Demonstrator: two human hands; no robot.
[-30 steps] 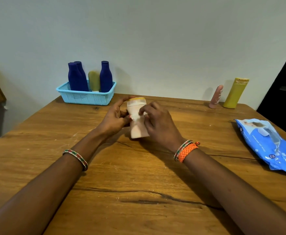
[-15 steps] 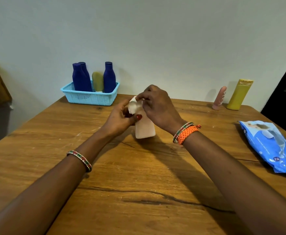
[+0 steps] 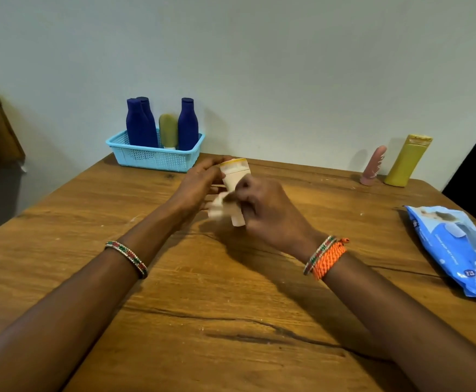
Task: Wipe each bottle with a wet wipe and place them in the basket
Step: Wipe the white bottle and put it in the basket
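Your left hand point(image 3: 197, 183): forearm reaching far and rightward from the near left, fingers curled, beaded bracelet on the wrist. Your right hand point(image 3: 270, 213): forearm reaching far and leftward from the near right, fingers bunched tight, knuckles up, two wristbands.

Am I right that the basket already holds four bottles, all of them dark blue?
Not quite. The head view shows four bottles in the basket, but only three are dark blue; the fourth is an olive-yellow bottle standing between them.
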